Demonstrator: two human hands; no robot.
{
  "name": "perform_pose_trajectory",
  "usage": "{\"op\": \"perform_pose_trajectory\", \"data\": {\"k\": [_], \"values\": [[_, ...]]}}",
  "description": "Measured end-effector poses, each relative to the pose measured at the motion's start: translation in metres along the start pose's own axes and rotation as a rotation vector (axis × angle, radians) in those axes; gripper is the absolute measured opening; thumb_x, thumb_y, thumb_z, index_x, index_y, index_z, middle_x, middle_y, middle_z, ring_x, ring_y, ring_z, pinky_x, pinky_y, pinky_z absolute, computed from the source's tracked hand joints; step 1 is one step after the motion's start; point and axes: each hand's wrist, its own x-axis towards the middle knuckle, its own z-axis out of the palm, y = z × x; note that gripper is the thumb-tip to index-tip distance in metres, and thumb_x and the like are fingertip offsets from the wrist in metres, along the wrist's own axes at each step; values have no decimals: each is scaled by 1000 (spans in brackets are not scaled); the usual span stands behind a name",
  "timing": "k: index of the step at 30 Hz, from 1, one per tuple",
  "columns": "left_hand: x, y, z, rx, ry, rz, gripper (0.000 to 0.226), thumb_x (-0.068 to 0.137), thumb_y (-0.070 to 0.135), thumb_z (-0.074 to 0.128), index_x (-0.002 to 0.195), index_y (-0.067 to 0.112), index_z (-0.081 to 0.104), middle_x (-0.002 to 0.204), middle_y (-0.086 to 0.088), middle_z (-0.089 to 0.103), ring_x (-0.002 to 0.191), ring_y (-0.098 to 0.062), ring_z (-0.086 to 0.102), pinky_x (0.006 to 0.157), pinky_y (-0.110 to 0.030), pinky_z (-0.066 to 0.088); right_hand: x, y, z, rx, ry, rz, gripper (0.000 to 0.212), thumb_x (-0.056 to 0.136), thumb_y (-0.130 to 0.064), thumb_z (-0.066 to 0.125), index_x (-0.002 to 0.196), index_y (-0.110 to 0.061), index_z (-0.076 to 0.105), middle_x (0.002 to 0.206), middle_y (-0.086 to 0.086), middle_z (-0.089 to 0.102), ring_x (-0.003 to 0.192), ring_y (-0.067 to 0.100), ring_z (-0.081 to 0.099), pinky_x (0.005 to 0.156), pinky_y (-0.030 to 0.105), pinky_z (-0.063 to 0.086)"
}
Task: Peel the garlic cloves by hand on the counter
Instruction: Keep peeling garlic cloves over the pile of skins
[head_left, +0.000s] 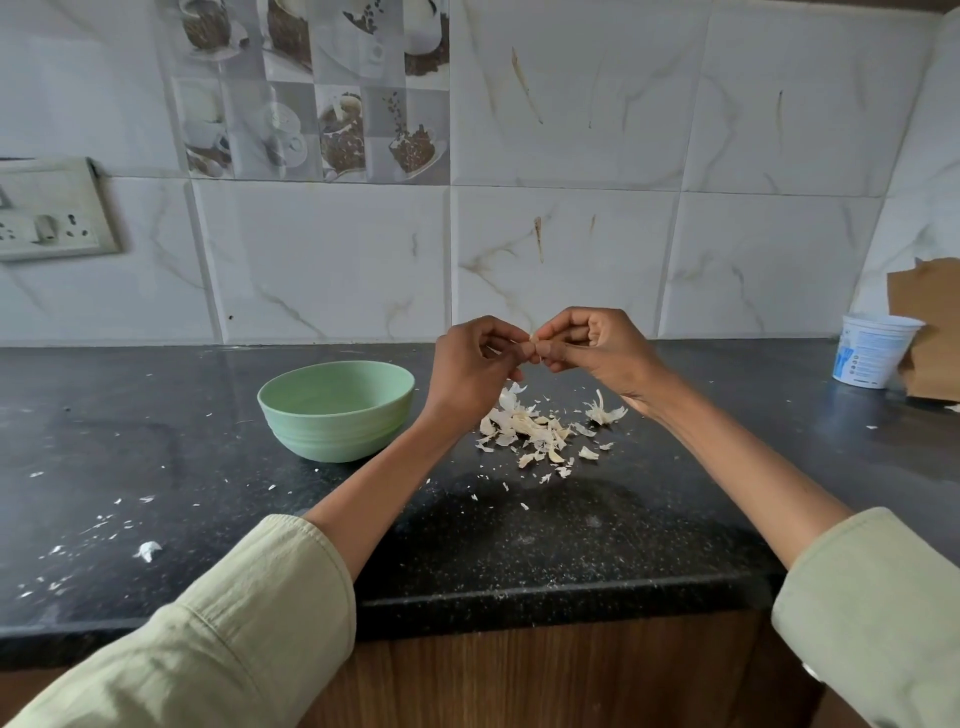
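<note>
— From here I get 2 pale green sleeves first, then the bare forearms reaching out over the black counter (519, 545). What's in the fingers?

— 1 garlic clove (531, 340), held up in the air above the counter between both hands. The left hand (470, 364) has its fingers curled in and pinches 1 end; the right hand (597, 345) pinches the other, thumb and forefinger nipped tight on it. Most of the clove is hidden by fingertips, so I can't tell how much skin is left.

— How will it handle, do you think?

— Light as anything, I'd judge, and firm under the skin. The skin itself looks papery and brittle: the pile of peels (535, 431) lying under the hands is all thin flakes and curls. I'd take hold at the tip, where the paper lifts, and pull along the length. A bare clove may be a little tacky, so a fingertip pinch suits better than a full grip.

— And beyond the hands?

— A green bowl (335, 410) just left of the peels; I can't see anything in it from this angle. Further right, against the tiled wall, a white tub (867, 351).
</note>
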Motion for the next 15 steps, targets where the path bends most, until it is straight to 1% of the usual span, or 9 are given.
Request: {"op": "perform_pose_trajectory", "data": {"k": [2, 5, 7, 9, 12, 13, 15], "values": [[1, -1, 0, -13, -4, 1, 13, 96, 19, 79, 106, 13, 74, 83, 0, 80, 69, -19, 76, 58, -26, 56, 0, -1, 0, 6, -18, 3, 21, 89, -8, 83, 106, 1, 73, 93, 17, 80, 83, 23, 76, 78, 29, 64], [2, -2, 0, -63, -26, -6, 14, 96, 16, 78, 109, 13, 76, 84, -4, 80, 74, -19, 77, 61, -22, 54, 0, -1, 1, -12, -39, -1, 21, 90, -10, 81, 106, 2, 73, 91, 16, 80, 81, 21, 76, 77, 28, 63], [2, -2, -1, -111, -39, -25, 16, 95, 16, 79, 110, 11, 77, 86, -6, 80, 77, -18, 77, 62, -23, 55, 0, -1, 1, -47, -38, -22, 21, 90, -13, 81, 104, 1, 74, 89, 13, 80, 81, 19, 75, 77, 28, 62], [2, -1, -2, -174, -45, -55, 16, 94, 16, 80, 108, 10, 79, 89, -10, 79, 79, -18, 76, 66, -25, 57, -1, -2, 0, -80, -23, -35, 22, 90, -20, 82, 101, -3, 75, 87, 9, 80, 81, 17, 74, 76, 27, 62], [3, -2, -3, -290, -64, -103, 19, 93, 15, 80, 109, 6, 78, 94, -16, 79, 85, -21, 76, 71, -28, 59, -2, -5, 0, -149, 32, -65, 33, 83, -36, 86, 97, -8, 75, 85, 7, 77, 76, 16, 71, 71, 29, 61], [4, -3, -3, -329, -74, -125, 20, 93, 14, 80, 110, 4, 76, 95, -17, 79, 85, -22, 76, 71, -28, 59, -2, -6, 1, -177, 55, -98, 33, 83, -36, 87, 97, -9, 75, 85, 7, 76, 73, 16, 70, 69, 29, 60], [5, -5, -3, -381, -85, -170, 22, 93, 13, 79, 111, 1, 74, 96, -18, 79, 85, -21, 76, 72, -27, 59, -2, -8, 1, -233, 82, -196, 27, 86, -29, 89, 101, -13, 73, 85, 4, 73, 67, 18, 67, 64, 30, 59]]}}
